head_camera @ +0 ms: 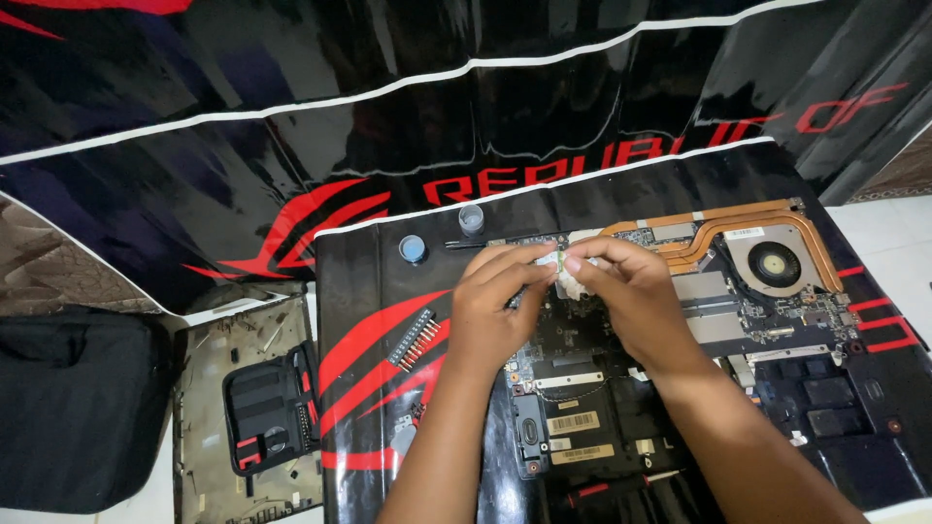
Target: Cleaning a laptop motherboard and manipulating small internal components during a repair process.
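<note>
Pinching together above the opened laptop's motherboard (582, 378), the left hand (495, 306) and the right hand (621, 291) are seen closed on one small thing: a whitish wad, perhaps tissue or cloth (575, 283), with a small pale green piece (551, 260) at its upper left edge. The wad is held between both sets of fingertips, near the middle of the frame, just over the board's upper part. What the green piece is cannot be told at this size.

The wad is met by the left hand from about eight o'clock and by the right hand from about four o'clock, so that it lies at the very point where the two meet; neither hand is clearly nearer, though more of it is covered by the right fingers. Its long axis appears to run roughly from eleven to five o'clock, with the green end toward eleven; this is judged only, as much is hidden.

At two o'clock from the hands the copper heat pipes (738, 228) and the round fan (774, 264) are seen. At eleven o'clock two small round capped containers (414, 249) (471, 218) stand on the black and red mat (369, 291). At nine o'clock a strip of screwdriver bits (417, 340) lies slantwise, and a black tool case (267, 412) lies farther off at eight.
</note>
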